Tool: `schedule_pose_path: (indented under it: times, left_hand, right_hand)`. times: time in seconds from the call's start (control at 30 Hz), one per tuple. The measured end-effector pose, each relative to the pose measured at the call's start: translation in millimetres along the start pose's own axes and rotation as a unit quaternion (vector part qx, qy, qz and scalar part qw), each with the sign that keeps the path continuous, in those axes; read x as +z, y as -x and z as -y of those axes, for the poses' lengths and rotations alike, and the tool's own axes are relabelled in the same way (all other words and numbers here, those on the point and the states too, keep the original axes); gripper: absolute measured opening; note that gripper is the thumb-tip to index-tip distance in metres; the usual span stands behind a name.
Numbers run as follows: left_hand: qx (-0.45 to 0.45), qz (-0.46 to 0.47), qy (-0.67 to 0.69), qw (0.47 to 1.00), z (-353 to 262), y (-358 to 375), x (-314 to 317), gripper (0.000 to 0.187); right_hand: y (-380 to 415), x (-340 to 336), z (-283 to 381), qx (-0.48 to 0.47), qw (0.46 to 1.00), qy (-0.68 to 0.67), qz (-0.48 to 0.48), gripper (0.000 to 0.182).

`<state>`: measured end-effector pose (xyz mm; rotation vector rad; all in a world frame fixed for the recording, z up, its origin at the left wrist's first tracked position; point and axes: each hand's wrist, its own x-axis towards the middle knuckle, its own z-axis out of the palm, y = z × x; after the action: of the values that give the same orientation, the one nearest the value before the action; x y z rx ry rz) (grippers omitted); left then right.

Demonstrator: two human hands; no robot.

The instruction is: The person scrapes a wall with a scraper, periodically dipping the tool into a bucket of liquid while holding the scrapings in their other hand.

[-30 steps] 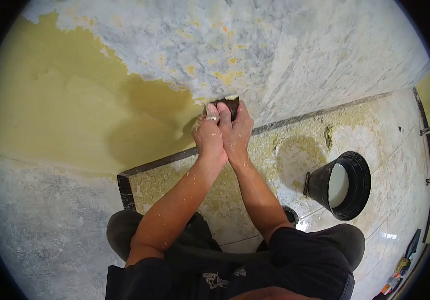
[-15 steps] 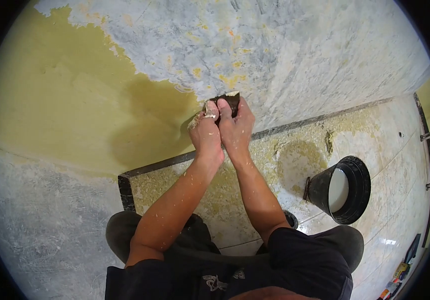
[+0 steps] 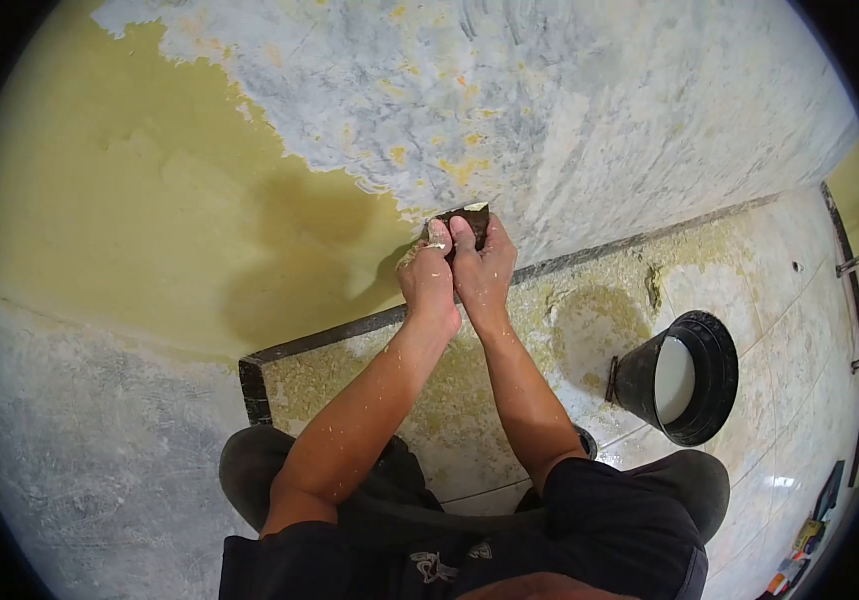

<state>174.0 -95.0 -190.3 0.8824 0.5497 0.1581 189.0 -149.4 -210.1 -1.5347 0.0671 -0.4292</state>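
My left hand (image 3: 431,278) and my right hand (image 3: 486,272) are side by side, closed on a dark, flat scraper (image 3: 478,222). Both thumbs press on its face. Its top edge lies at the wall, and a pale flake sits on its upper corner. Wet-looking scrapings cling to my left fingers, and small flecks dot both forearms. Yellow-green paint (image 3: 170,210) covers the wall on the left. Above and to the right, the wall is a scraped grey-white surface (image 3: 600,110) with yellow and orange patches.
Paint scrapings (image 3: 350,385) litter the tiled floor beneath a dark baseboard strip (image 3: 335,328). To my right, a black bucket (image 3: 640,375) holding whitish liquid appears tilted in this view. Some tools (image 3: 808,540) lie at the far lower right. A grey wall (image 3: 100,430) stands at left.
Both hands have moved a short way down the wall and slightly right with the scraper, still gripping it. The view has shifted a little; the bucket stays in place.
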Motion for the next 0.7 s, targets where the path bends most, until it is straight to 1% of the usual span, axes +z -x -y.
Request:
schedule_pose_path:
  times: [0.07, 0.17, 0.23, 0.27, 0.33, 0.37, 0.43, 0.5, 0.57, 0.6, 0.63, 0.7]
  left_hand:
    - [-0.009, -0.021, -0.01, 1.0, 0.8, 0.6, 1.0, 0.018]
    - [0.002, -0.001, -0.005, 1.0, 0.4, -2.9, 1.7, 0.018]
    - [0.006, -0.036, -0.034, 0.999, -1.4, 1.4, 5.1, 0.018]
    - [0.001, -0.036, -0.035, 0.999, -3.3, 3.6, 6.4, 0.018]
    - [0.015, 0.002, -0.014, 1.0, -8.9, 1.5, 10.0, 0.02]
    - [0.01, -0.001, -0.016, 1.0, -6.8, 0.5, 8.8, 0.02]
    - [0.041, 0.015, -0.013, 0.999, -2.4, 0.6, 5.6, 0.021]
    - [0.063, 0.038, -0.003, 0.997, 1.6, -1.7, 7.8, 0.021]
    - [0.039, -0.063, -0.055, 0.996, 0.6, 10.6, 16.9, 0.02]
    - [0.021, -0.047, -0.054, 0.997, 1.2, 6.7, 11.7, 0.02]
    - [0.026, -0.048, -0.051, 0.997, -1.8, 2.9, 10.1, 0.02]
    - [0.039, -0.013, -0.034, 0.999, -4.4, -1.4, 5.5, 0.023]
  right_hand:
    - [-1.8, 0.9, -0.3, -0.007, 1.0, 0.005, 0.006, 0.023]
    - [-2.1, 0.5, 6.3, 0.01, 1.0, -0.005, -0.009, 0.022]
    - [-3.2, -5.0, 13.9, 0.04, 0.998, 0.025, 0.029, 0.016]
    - [-2.8, -6.1, 15.6, 0.042, 0.998, 0.028, 0.027, 0.016]
    - [-7.2, -1.2, 18.1, 0.006, 1.0, 0.009, 0.009, 0.017]
    - [-7.9, -0.9, 16.8, 0.01, 1.0, 0.011, 0.009, 0.017]
    - [-8.0, -2.3, 18.0, -0.005, 1.0, 0.016, 0.003, 0.023]
    - [-5.5, -4.4, 12.6, -0.015, 1.0, 0.019, -0.004, 0.023]
    - [-2.2, -7.0, 0.9, 0.005, 1.0, 0.001, -0.005, 0.018]
    - [-1.9, -4.6, -5.0, 0.018, 0.999, -0.026, -0.007, 0.019]
    - [-4.7, -2.1, 0.9, 0.015, 0.999, -0.029, -0.003, 0.019]
    - [-8.0, -2.9, 20.1, 0.0, 0.999, 0.039, 0.018, 0.019]
